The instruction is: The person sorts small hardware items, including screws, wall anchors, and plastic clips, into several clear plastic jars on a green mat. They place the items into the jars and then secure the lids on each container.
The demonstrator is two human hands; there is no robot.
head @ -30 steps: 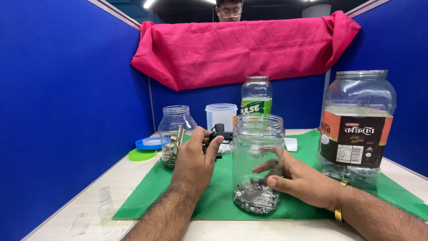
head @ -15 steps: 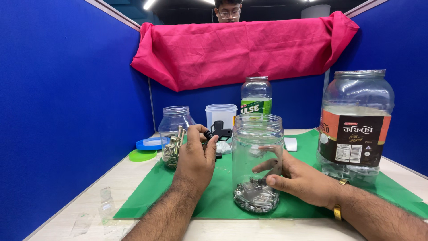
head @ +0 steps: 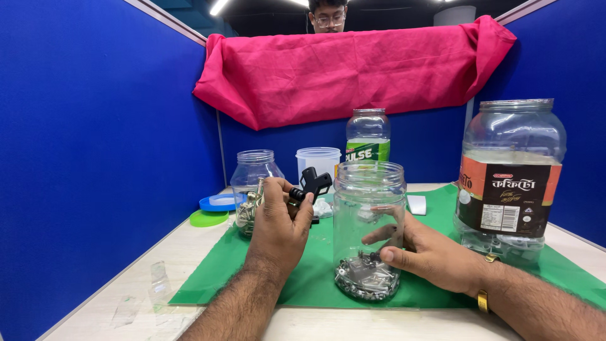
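Raised: black tool [head: 314, 183] | left hand [head: 278, 224] grip closed around it | right hand [head: 429, 252] steadies jar [head: 369, 227]

black t-shaped tool [head: 310, 184] held up beside open clear jar [head: 368, 230] of screws.

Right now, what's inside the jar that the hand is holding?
Shiny metal bits lie heaped at the bottom of the jar; the rest looks empty. The right hand hides part of it.
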